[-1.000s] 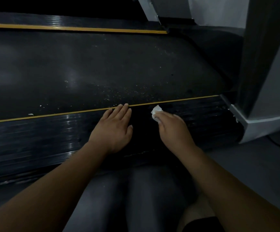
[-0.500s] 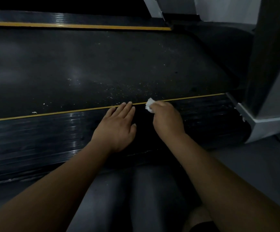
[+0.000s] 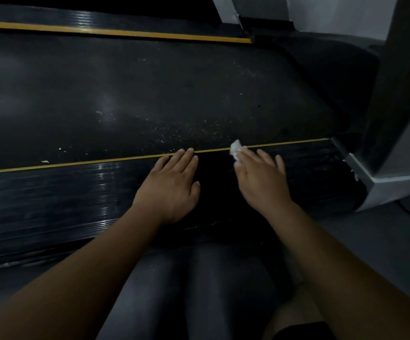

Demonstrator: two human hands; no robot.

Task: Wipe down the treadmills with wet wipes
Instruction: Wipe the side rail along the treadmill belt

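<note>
The treadmill's black belt runs across the view, speckled with light crumbs near its near edge. In front of it lies the ribbed black side rail with a yellow stripe. My left hand rests flat on the rail, fingertips at the stripe. To its right, my right hand holds a small crumpled white wet wipe down on the rail at the stripe. The wipe sticks out at the thumb and index finger, while the other fingers lie spread.
A grey upright post and its base stand at the right end of the rail. The far side rail with a yellow stripe lies beyond the belt. My knees are on the grey floor before the treadmill.
My right hand has slid the wipe to the right along the yellow stripe, away from my left hand, and its fingers have spread. The left hand has stayed in place.
</note>
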